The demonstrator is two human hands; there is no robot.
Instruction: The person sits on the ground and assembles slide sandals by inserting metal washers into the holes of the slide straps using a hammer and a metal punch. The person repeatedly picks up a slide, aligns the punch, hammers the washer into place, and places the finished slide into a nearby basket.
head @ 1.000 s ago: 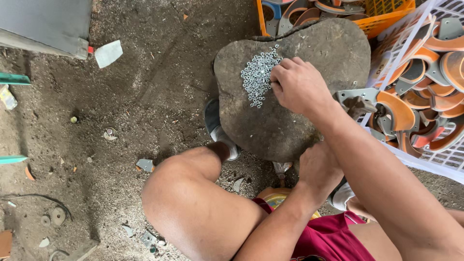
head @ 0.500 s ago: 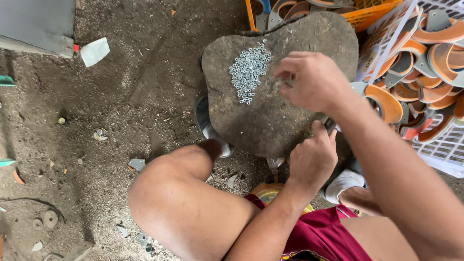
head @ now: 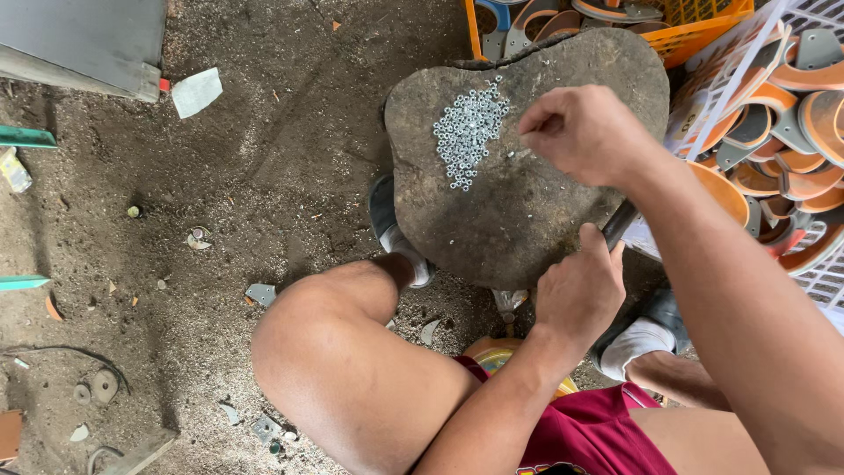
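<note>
Bare-skinned right hand (head: 587, 132), upper centre-right of the frame, hovers over a flat grey-brown stone slab (head: 519, 211) with fingertips pinched together; what they pinch is too small to tell. Just left of it, a heap of small silvery metal nuts (head: 469, 130) lies on the slab. Left hand (head: 580, 290), lower centre, is clamped on a dark handle (head: 619, 223) at the slab's right edge. White plastic crate (head: 822, 281) of orange-and-grey parts fills the right edge.
</note>
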